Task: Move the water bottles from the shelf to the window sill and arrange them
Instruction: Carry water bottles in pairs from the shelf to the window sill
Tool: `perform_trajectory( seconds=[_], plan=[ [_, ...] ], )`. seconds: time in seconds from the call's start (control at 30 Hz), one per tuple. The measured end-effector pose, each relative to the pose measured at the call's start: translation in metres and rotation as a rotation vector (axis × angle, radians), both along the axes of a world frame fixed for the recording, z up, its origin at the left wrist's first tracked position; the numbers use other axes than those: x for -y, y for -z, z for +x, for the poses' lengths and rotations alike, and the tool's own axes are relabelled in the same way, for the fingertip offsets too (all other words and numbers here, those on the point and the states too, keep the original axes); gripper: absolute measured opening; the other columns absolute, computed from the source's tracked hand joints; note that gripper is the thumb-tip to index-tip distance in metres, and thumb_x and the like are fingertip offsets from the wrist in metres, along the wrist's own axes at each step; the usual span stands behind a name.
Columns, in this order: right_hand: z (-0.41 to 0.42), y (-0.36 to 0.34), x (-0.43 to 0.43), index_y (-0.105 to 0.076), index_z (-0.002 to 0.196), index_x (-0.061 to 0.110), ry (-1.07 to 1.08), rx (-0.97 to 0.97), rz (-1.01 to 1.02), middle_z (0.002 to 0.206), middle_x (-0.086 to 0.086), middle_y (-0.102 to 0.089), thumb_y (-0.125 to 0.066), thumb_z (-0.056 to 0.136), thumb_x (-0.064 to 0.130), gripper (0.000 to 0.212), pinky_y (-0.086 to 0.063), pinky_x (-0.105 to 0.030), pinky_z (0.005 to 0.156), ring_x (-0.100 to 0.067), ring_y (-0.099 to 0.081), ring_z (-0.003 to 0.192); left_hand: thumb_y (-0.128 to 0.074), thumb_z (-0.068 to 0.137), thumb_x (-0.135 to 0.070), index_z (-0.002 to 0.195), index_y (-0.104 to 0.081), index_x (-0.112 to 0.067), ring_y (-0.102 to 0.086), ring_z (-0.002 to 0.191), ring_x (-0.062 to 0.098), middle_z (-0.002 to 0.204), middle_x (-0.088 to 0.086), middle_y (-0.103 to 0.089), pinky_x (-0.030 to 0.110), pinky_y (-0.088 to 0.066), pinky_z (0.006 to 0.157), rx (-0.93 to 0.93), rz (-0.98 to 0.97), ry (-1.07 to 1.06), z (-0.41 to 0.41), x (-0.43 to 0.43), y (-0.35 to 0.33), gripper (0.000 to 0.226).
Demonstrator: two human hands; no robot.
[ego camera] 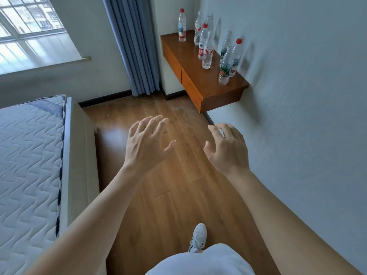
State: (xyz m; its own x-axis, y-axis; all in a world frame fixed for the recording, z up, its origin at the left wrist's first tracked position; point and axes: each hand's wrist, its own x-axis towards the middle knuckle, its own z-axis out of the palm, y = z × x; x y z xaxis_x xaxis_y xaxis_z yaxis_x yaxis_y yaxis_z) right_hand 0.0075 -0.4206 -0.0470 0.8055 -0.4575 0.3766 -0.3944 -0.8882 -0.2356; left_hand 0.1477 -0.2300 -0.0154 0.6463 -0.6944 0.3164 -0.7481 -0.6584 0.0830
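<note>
Where the frame ends at the bottom centre, a white garment (200,261) is seen, and just above it a white shoe (198,237) is planted on the wooden floor (168,195). Both bare forearms are stretched up from the lower corners toward the middle of the frame. The left hand (146,144) is held left of centre with its fingers spread and nearly straight, and nothing is gripped by it. The right hand (228,149) is held right of centre with its fingers parted and loosely curved, and nothing is grasped by it either. Both hands are raised above the floor, well apart from the bottles. A quilted mattress (29,155) is laid along the left side of the frame. Beyond the hands, in the upper right, a brown wooden shelf (200,82) is fixed to the white wall (297,96). The water bottles (208,50) are stood upright on it in a loose group along the wall, some capped in red. The nearest bottle (225,70), green-labelled, is set close to the shelf's near end, and the farthest bottle (182,24), red-capped, is set alone at the far end. A blue-grey curtain (135,46) is hung at top centre. The window sill (39,62) is found in the upper left beneath the window (25,16), well apart from the shelf.
</note>
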Motion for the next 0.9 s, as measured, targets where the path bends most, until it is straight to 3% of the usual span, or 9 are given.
perform_trajectory(
  seconds=[0.57, 0.9],
  plan=[
    [0.117, 0.011, 0.195, -0.064, 0.128, 0.014, 0.071, -0.015, 0.084, 0.129, -0.010, -0.064, -0.037, 0.091, 0.046, 0.056, -0.053, -0.044, 0.098, -0.027, -0.058, 0.121, -0.047, 0.086, -0.061, 0.137, -0.049, -0.023, -0.043, 0.134, 0.020, 0.144, -0.002, -0.050, 0.046, -0.035, 0.110, -0.049, -0.018, 0.003, 0.124, 0.197, 0.013, 0.063],
    [0.220, 0.035, 0.303, -0.058, 0.134, 0.015, 0.185, -0.075, 0.124, 0.134, -0.008, -0.061, -0.037, 0.093, 0.048, 0.057, -0.054, -0.044, 0.097, -0.027, -0.053, 0.127, -0.048, 0.087, -0.061, 0.136, -0.051, -0.023, -0.045, 0.134, 0.021, 0.143, -0.002, -0.052, 0.047, -0.034, 0.112, -0.093, -0.031, 0.109, 0.256, 0.314, 0.032, 0.062]
  ],
)
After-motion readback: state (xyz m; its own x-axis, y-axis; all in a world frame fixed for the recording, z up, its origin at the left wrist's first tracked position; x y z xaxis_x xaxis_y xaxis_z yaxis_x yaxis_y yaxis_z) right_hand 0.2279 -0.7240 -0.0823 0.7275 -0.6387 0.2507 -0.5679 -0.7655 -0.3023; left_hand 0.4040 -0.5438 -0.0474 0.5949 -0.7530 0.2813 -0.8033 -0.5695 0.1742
